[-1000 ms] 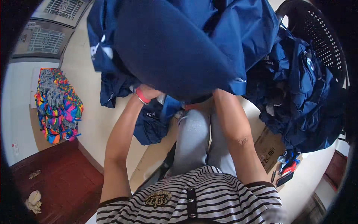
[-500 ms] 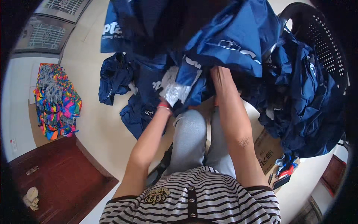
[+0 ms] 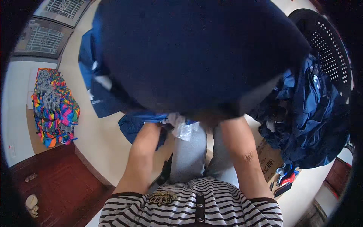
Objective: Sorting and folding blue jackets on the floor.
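A big navy garment (image 3: 196, 56) is lifted close to the camera and fills the upper middle of the view. Both my forearms reach up into it from below. My left forearm (image 3: 141, 155) and my right forearm (image 3: 242, 151) end under the cloth, so both hands and their fingers are hidden, but they hold the garment up. A crumpled clear plastic wrapper (image 3: 180, 126) hangs at the garment's lower edge, beside my left wrist. My grey trouser legs (image 3: 189, 155) show between my arms.
A heap of more navy garments (image 3: 306, 125) lies to the right against a black perforated plastic basket (image 3: 327, 49). A cardboard box (image 3: 270, 162) sits below that heap. A bright multicoloured cloth pile (image 3: 55, 109) lies at the left. Another navy piece (image 3: 134, 126) lies on the pale floor.
The garment has been swung up and spread toward the camera, and it now covers both hands, the printed parts seen before and most of the floor ahead.
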Action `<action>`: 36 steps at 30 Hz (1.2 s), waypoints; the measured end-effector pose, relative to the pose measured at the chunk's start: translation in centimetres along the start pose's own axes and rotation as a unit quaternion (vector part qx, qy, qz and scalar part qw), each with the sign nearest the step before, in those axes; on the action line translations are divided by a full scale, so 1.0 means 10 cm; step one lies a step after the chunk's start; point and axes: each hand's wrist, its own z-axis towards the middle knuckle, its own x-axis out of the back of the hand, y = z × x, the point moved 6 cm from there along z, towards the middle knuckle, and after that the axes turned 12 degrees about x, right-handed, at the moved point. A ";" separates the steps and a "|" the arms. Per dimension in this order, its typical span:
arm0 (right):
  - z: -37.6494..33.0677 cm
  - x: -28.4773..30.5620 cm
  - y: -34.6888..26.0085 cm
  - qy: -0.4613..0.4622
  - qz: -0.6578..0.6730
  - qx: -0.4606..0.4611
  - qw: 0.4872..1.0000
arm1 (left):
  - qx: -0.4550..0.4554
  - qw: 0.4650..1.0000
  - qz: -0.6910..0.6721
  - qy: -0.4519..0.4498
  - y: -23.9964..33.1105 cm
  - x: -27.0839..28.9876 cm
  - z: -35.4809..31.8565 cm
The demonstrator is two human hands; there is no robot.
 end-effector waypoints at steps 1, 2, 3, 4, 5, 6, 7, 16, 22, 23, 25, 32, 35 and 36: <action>-0.03 0.08 0.09 0.010 0.007 -0.005 1.000 | -0.025 0.999 0.027 -0.004 0.12 0.03 0.09; -0.06 0.06 0.09 0.016 0.023 -0.003 1.000 | -0.038 0.998 0.057 -0.004 0.06 0.10 0.04; 0.21 0.14 0.04 0.036 0.045 0.002 0.998 | -0.136 0.955 0.248 0.089 -0.11 0.46 0.19; 0.34 0.25 -0.13 0.059 0.077 0.011 0.995 | -0.215 0.856 0.437 0.176 -0.41 0.98 0.31; 0.46 0.22 -0.01 0.058 0.069 0.003 0.996 | -0.224 0.861 0.426 0.167 -0.35 0.99 0.39; 0.27 0.13 0.29 0.047 0.057 -0.005 0.997 | -0.162 0.894 0.392 0.146 -0.27 0.97 0.48; 0.14 0.11 0.39 0.037 0.042 -0.015 0.998 | -0.102 0.920 0.358 0.120 -0.16 0.95 0.57; 1.01 0.21 -0.45 -0.029 0.214 0.045 0.975 | -0.014 0.988 0.151 0.019 -1.56 2.62 1.06; 1.19 -0.68 -0.17 -0.278 0.313 0.075 0.905 | -0.168 0.940 0.278 -0.109 2.57 1.29 -0.39; 1.33 -0.57 -0.54 -0.268 0.337 0.106 0.896 | -0.140 0.941 0.297 -0.085 2.45 1.56 -0.42; 1.27 -0.43 -0.41 -0.084 0.757 -0.066 0.645 | -0.119 0.946 0.296 -0.057 2.52 1.49 -0.26; 0.88 -0.23 -0.26 -0.092 0.850 -0.120 0.504 | -0.050 0.966 0.253 0.003 2.59 0.88 0.13; 0.74 -0.21 -0.19 -0.125 0.822 -0.119 0.542 | -0.039 0.970 0.241 0.008 2.32 0.78 -0.02; 0.73 -0.18 -0.18 -0.134 0.813 -0.118 0.555 | -0.037 0.970 0.239 0.011 2.20 0.85 -0.14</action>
